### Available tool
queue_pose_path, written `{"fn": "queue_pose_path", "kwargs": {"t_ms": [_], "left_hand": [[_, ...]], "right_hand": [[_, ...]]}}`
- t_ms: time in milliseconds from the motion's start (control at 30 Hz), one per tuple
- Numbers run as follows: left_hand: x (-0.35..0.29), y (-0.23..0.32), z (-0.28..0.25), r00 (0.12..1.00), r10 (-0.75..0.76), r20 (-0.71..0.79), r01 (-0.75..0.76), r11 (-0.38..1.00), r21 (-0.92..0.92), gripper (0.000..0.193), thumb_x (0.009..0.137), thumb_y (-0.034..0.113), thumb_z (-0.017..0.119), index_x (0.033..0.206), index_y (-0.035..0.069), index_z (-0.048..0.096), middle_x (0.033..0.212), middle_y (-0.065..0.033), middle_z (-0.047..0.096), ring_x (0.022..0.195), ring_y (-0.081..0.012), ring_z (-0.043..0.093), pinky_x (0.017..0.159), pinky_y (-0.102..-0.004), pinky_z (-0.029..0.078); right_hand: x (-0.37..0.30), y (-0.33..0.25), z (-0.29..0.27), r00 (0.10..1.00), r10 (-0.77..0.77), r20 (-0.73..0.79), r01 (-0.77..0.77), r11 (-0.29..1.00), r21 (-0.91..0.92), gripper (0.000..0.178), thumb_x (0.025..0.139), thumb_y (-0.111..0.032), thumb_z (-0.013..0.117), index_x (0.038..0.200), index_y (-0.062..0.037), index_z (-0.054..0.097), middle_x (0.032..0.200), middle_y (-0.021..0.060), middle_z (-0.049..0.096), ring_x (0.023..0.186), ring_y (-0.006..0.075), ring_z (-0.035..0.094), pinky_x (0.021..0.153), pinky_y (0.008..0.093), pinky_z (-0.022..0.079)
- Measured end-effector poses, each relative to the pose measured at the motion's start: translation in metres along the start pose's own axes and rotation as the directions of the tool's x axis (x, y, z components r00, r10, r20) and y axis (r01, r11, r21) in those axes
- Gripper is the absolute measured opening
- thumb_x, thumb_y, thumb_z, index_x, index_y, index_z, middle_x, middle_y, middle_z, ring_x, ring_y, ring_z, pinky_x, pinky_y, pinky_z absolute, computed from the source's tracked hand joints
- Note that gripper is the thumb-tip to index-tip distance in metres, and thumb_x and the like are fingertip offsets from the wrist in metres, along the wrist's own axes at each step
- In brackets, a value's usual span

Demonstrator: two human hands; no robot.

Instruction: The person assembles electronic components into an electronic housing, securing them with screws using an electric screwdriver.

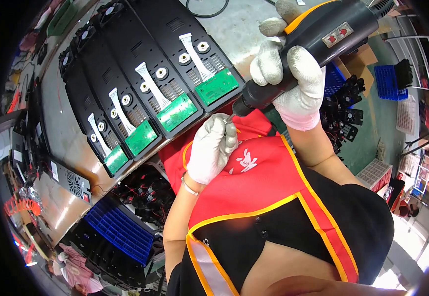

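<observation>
My right hand (298, 81) is wrapped round a black electric screwdriver (318, 44) with an orange stripe, held tilted with its nose down to the left. My left hand (213, 148) is pinched closed right at the tip of the driver's bit (230, 118); whatever small thing sits between its fingertips is too small to make out. Both hands wear white gloves. Ahead on the table lie several black metal panels (140, 49) side by side. Each carries a green circuit board (177, 112), a white ribbon cable (151, 85) and round metal fittings (161, 73).
The metal table (244, 29) has its near edge just beyond my red apron. Below left are a blue crate (121, 232) and a heap of black parts with wires (145, 195). A grey boxed unit with a fan (71, 182) stands at left. Blue baskets (391, 83) lie to the right.
</observation>
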State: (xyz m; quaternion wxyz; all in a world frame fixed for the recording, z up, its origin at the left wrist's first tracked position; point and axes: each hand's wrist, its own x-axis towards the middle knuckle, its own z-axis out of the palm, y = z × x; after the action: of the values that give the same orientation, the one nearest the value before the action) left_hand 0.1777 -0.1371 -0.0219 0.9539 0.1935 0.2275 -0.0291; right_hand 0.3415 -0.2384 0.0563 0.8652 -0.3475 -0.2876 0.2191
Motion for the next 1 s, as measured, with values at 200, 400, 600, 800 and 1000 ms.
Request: {"fn": "queue_pose_path", "kwargs": {"t_ms": [200,400,600,800,1000], "left_hand": [[0.002,-0.001,0.003,1.0,0.014,-0.017,-0.012,0.996,0.091,0.023,0.099,0.03,0.05,0.1,0.007,0.052,0.074,-0.0012,0.051,0.057,-0.0075,0.042,0.052,-0.0219,0.034],[0.004,-0.003,0.008,0.996,0.04,-0.073,-0.026,0.983,0.181,0.026,0.099,0.031,0.051,0.098,0.005,0.051,0.069,-0.0002,0.05,0.054,-0.0071,0.04,0.051,-0.0215,0.034],[0.006,-0.007,0.011,0.98,0.161,-0.115,-0.12,0.947,0.298,0.026,0.097,0.029,0.056,0.1,0.003,0.053,0.07,-0.0014,0.051,0.054,-0.0065,0.04,0.05,-0.0212,0.034],[0.01,-0.011,-0.003,0.977,0.213,0.008,-0.212,0.969,0.128,0.027,0.097,0.025,0.057,0.106,0.0,0.054,0.074,-0.003,0.054,0.055,-0.0065,0.041,0.051,-0.0205,0.035],[0.0,-0.005,0.005,0.985,0.102,-0.137,-0.096,0.994,0.049,0.037,0.099,0.032,0.051,0.115,-0.001,0.053,0.073,-0.0014,0.049,0.056,-0.0083,0.04,0.051,-0.0219,0.034]], "right_hand": [[0.003,-0.003,0.011,1.0,-0.01,0.009,0.011,0.995,-0.096,0.06,0.091,-0.017,0.053,0.144,-0.0007,0.03,0.122,0.0106,0.056,0.064,0.0083,0.047,0.059,0.0275,0.044],[0.001,0.005,0.002,0.999,-0.002,-0.038,0.002,1.0,0.008,0.028,0.092,-0.004,0.051,0.118,0.0065,0.05,0.084,0.013,0.062,0.065,0.0157,0.059,0.062,0.0307,0.051],[0.004,0.001,0.013,0.997,-0.063,-0.054,0.068,0.992,0.104,0.03,0.092,-0.003,0.051,0.12,0.0063,0.048,0.104,0.0156,0.061,0.067,0.0146,0.06,0.061,0.0303,0.051],[0.008,-0.001,0.007,0.999,-0.024,-0.03,0.022,0.996,-0.083,0.058,0.091,-0.016,0.053,0.143,-0.0006,0.031,0.125,0.0105,0.055,0.062,0.0079,0.047,0.059,0.0266,0.044],[0.022,0.002,0.025,0.985,-0.035,-0.17,0.063,0.984,0.167,0.061,0.088,-0.015,0.064,0.14,-0.0007,0.035,0.115,0.0133,0.059,0.063,0.0135,0.054,0.056,0.0314,0.046]]}}
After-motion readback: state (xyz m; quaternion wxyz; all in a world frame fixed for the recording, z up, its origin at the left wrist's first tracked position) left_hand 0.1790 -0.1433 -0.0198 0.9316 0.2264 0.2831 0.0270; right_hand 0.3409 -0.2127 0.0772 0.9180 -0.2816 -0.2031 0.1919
